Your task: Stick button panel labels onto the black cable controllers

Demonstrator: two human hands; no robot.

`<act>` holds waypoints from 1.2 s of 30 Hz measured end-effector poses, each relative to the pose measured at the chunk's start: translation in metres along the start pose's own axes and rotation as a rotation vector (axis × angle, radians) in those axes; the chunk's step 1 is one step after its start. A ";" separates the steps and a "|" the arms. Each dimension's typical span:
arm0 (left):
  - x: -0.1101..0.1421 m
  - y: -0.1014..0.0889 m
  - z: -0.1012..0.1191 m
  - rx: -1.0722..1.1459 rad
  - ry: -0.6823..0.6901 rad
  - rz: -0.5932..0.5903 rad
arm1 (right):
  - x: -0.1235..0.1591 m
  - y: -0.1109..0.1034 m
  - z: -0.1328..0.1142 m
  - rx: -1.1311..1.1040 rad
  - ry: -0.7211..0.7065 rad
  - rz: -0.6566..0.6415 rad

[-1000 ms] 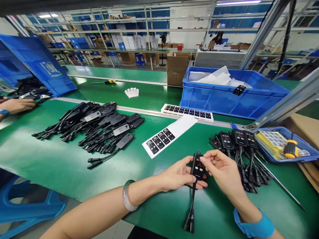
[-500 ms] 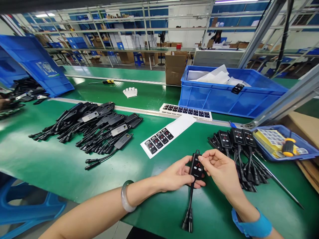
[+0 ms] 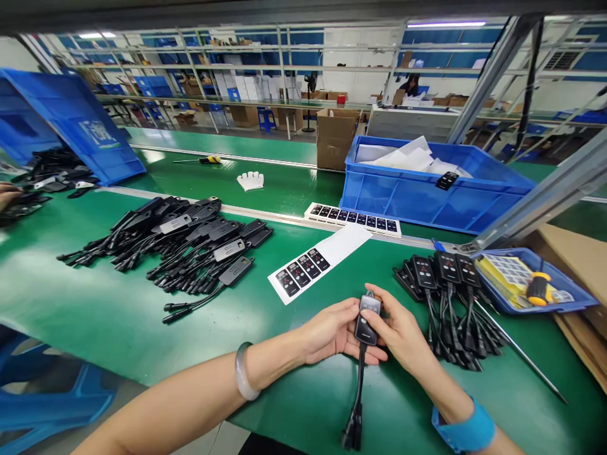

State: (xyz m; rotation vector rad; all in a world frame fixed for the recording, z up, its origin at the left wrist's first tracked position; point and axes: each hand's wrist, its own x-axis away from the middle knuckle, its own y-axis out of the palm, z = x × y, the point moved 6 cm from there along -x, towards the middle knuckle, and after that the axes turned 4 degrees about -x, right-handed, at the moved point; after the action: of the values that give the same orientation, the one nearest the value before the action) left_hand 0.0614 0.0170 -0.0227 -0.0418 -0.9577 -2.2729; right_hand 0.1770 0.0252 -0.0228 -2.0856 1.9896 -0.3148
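A small black controller with a cable hanging toward me sits between both hands over the green bench. My left hand grips its left side from below, fingers curled round it. My right hand is closed on its right side, the thumb pressed on its face. A white backing sheet with several black button stickers lies just beyond. Several stickered controllers lie in a pile to the right of my right hand.
A big heap of black controllers with cables lies at left. A second sticker strip lies by a blue crate. A small blue tray holds labels and a screwdriver. Another person's hand shows at far left.
The controller has tilted so its face catches glare. My right thumb has slid down onto its face, and both hands have closed in tighter. The other person's hand at left has drawn back.
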 end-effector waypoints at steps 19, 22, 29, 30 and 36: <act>0.000 -0.009 0.009 -0.211 0.177 0.153 | 0.008 0.015 -0.006 -0.157 -0.030 -0.089; 0.002 -0.011 0.010 -0.436 0.227 0.221 | 0.009 0.016 -0.006 -0.122 -0.032 -0.054; -0.003 -0.012 0.013 -0.237 0.281 0.205 | 0.015 0.018 -0.024 0.224 -0.221 0.045; -0.003 -0.011 0.015 -0.213 0.287 0.181 | 0.016 0.018 -0.028 0.286 -0.278 0.052; 0.014 -0.011 0.043 -1.181 0.478 0.310 | -0.005 -0.027 -0.051 0.761 -0.447 0.272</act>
State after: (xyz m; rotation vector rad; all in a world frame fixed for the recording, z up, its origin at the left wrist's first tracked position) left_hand 0.0346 0.0426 0.0053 -0.1331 0.6476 -2.0822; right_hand 0.1865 0.0300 0.0342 -1.2618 1.5220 -0.4215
